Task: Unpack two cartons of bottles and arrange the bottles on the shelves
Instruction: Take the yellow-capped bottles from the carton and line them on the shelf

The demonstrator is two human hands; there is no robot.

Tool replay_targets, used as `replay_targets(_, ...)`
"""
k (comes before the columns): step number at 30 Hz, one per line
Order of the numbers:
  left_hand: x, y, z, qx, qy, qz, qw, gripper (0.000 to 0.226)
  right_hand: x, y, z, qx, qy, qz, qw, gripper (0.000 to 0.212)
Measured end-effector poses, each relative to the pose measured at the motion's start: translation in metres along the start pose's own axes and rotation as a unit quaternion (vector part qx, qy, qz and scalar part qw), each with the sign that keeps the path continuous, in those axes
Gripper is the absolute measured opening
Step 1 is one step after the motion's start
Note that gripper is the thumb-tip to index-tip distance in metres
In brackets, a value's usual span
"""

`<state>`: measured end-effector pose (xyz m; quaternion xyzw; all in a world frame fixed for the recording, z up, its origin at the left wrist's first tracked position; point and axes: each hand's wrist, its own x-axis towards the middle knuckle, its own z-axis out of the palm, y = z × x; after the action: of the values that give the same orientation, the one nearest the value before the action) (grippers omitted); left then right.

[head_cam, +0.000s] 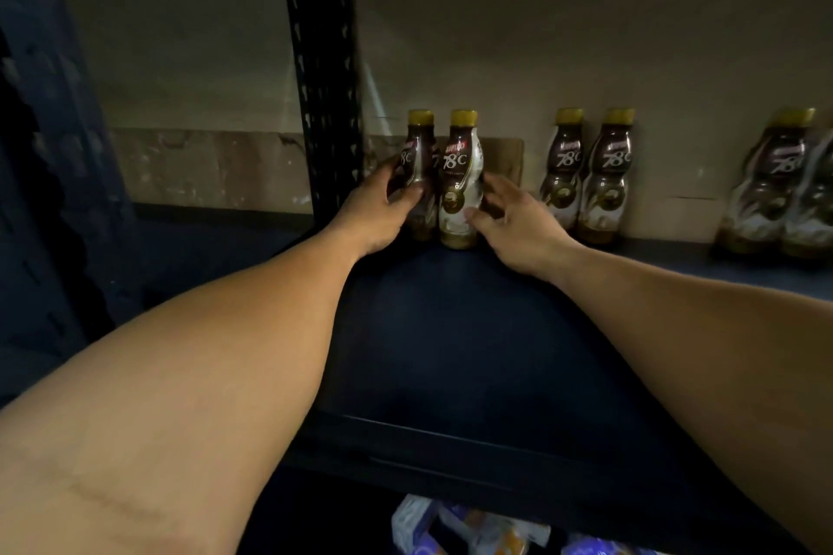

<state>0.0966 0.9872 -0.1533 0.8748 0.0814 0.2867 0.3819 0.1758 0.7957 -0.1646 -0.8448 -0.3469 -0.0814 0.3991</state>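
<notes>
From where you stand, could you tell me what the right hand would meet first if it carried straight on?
The right hand points forward and left, at the white-labelled bottle of the pair beside the black upright; that bottle would come first. The hand may already touch it; depth is unclear.

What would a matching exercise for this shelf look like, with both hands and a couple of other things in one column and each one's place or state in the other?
Things:
1. left hand
2. right hand
3. black shelf post
4. middle pair of bottles

Places or states:
A. stands untouched, to the right of both hands
B. grips the dark-labelled bottle
C. rises just left of the handled bottles
D. fingers touch the white-labelled bottle

Pairs: 1-B, 2-D, 3-C, 4-A
</notes>
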Motion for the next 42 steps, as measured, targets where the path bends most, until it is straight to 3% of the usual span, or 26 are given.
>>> replay_targets(6,0.0,-0.01,0.001,-0.042,0.017,0.011,0.999,0.054,0.002,0.0,-0.003,0.047,0.034,0.011,0.998,0.066)
replay_targets(13,0.0,-0.013,-0.001,-0.125,0.028,-0.022,0.991,0.057,0.045,-0.038,-0.02,0.111,0.094,-0.051,0.988,0.053)
replay_targets(18,0.003,-0.015,-0.002,-0.12,0.029,-0.01,0.992,0.054,0.051,-0.027,-0.005,0.174,0.112,-0.057,0.977,0.041)
replay_targets(22,0.006,-0.015,-0.004,-0.114,0.053,-0.003,0.992,0.058,0.051,-0.026,-0.009,0.148,0.139,-0.068,0.977,0.041)
replay_targets(27,0.02,0.012,-0.015,-0.108,0.097,0.018,0.989,0.055,0.051,-0.024,-0.009,0.161,0.127,-0.074,0.976,0.037)
replay_targets(33,0.049,0.032,-0.021,-0.116,0.049,0.042,0.991,0.038,0.057,-0.021,-0.009,0.166,0.122,-0.091,0.974,0.038)
replay_targets(42,0.047,0.023,-0.015,-0.162,0.063,0.083,0.981,0.031,0.056,-0.023,-0.018,0.179,0.121,-0.11,0.97,0.034)
